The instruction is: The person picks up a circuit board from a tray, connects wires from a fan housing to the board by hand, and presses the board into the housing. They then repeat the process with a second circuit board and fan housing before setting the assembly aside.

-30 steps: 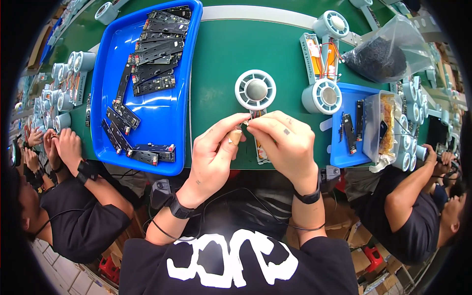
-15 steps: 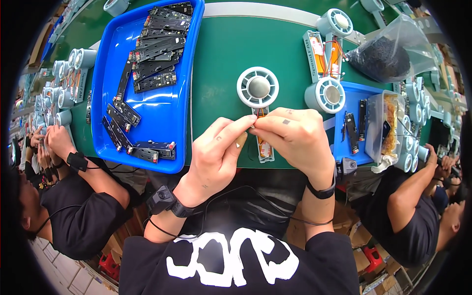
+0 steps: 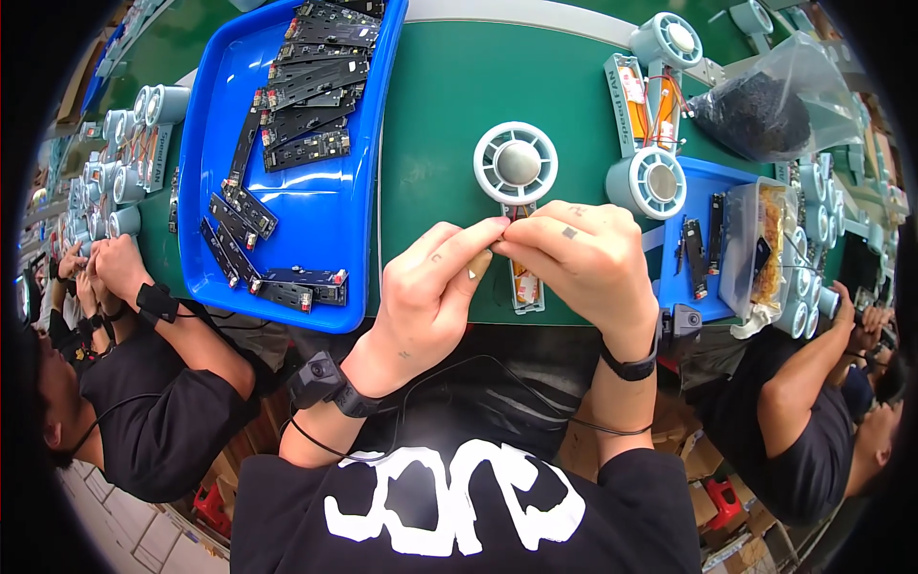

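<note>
A light-blue handheld fan point(image 3: 519, 165) lies on the green bench in front of me, its round grille away from me. Its open handle point(image 3: 527, 289) points toward me and shows an orange-and-white battery inside. Over the upper part of the handle, my left hand point(image 3: 430, 282) and my right hand point(image 3: 583, 263) meet with thumbs and forefingers pinched together. Whatever small piece sits between the fingertips is hidden by the fingers. Part of the handle is covered by my right hand.
On the left stands a blue tray point(image 3: 371, 191) with several black circuit boards point(image 3: 316, 86). Two open fans point(image 3: 660, 105) lie at the right, near a clear bag of dark material point(image 3: 755, 105). A smaller blue tray point(image 3: 669, 253) holds boards and a clear plastic box point(image 3: 741, 249). Co-workers sit on both sides.
The fan, trays and other bench items appear shifted slightly to the right in the view. Both hands stay pinched together over the fan's handle, with only slight finger movement.
</note>
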A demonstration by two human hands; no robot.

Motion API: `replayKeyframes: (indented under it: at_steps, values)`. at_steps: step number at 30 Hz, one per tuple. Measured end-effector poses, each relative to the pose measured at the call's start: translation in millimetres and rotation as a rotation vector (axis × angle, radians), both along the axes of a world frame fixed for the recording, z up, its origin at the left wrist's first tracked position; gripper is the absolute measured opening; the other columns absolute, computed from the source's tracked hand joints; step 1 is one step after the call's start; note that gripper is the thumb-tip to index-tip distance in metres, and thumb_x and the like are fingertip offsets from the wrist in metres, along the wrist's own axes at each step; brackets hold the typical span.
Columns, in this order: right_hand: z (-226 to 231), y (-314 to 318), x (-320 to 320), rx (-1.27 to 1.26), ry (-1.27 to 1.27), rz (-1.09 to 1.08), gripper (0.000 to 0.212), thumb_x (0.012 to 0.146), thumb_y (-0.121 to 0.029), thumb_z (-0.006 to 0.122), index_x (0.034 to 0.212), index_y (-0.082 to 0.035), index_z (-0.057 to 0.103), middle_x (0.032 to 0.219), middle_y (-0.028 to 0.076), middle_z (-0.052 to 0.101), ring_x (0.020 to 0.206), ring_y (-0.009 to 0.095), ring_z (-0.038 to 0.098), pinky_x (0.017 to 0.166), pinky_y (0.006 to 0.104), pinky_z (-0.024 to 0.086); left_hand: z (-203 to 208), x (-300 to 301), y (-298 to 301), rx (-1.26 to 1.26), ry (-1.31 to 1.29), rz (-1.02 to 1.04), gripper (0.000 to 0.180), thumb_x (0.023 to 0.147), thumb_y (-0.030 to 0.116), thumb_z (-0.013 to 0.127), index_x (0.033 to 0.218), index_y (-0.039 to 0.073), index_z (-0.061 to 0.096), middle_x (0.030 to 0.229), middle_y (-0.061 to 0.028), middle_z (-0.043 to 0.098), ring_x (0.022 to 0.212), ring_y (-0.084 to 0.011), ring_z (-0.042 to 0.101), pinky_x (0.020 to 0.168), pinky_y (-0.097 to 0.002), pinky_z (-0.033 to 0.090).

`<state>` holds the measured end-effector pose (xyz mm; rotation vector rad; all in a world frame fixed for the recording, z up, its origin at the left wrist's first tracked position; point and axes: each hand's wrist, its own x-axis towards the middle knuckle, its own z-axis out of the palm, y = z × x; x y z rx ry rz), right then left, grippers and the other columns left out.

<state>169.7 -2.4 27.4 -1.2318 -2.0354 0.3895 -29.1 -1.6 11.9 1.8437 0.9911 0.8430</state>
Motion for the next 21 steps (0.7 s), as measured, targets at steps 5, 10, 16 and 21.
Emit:
replayKeyframes:
  at_steps: [5, 10, 16, 21]
  values:
    - [-3.4, 1.3, 2.1, 0.054, -0.005, 0.015, 0.017, 0.073, -0.011, 0.085, 0.083, -0.008, 0.071, 0.073, 0.004, 0.068, 0.064, 0.022, 0.067, 0.053, 0.0308, 0.047, 4.3, -0.7, 0.0, -0.215, -0.045, 0.015, 0.029, 0.095, -0.001, 0.061, 0.123, 0.003, 0.067, 0.088, -0.0118, 0.064, 0.072, -0.022, 0.062, 0.064, -0.0316, 0.049]
    - [-3.6, -0.8, -5.2, 0.081, 0.02, -0.039, 0.018, 0.073, -0.01, 0.085, 0.086, -0.007, 0.072, 0.076, 0.006, 0.07, 0.067, 0.022, 0.069, 0.056, 0.0321, 0.049, 3.3, 2.3, 1.9, -0.141, -0.048, 0.047, 0.027, 0.097, 0.001, 0.061, 0.123, 0.003, 0.068, 0.086, -0.0113, 0.064, 0.07, -0.0203, 0.061, 0.063, -0.0303, 0.047]
    - [-4.3, -2.6, -7.0, 0.022, 0.021, -0.057, 0.02, 0.073, -0.007, 0.085, 0.089, -0.007, 0.072, 0.078, 0.007, 0.071, 0.067, 0.023, 0.07, 0.056, 0.032, 0.051, 3.3, 0.9, 2.7, -0.187, -0.021, 0.066, 0.027, 0.096, 0.001, 0.061, 0.123, 0.003, 0.068, 0.086, -0.011, 0.064, 0.069, -0.0203, 0.06, 0.062, -0.0308, 0.047]
    - [-5.9, -2.4, -2.4, 0.055, 0.089, -0.071, 0.02, 0.073, -0.009, 0.085, 0.087, -0.007, 0.071, 0.077, 0.006, 0.071, 0.063, 0.022, 0.069, 0.054, 0.0302, 0.05, 1.5, -0.1, 4.8, -0.151, -0.07, 0.026, 0.03, 0.095, -0.001, 0.061, 0.124, 0.003, 0.067, 0.083, -0.0108, 0.062, 0.068, -0.0205, 0.058, 0.061, -0.0313, 0.046]
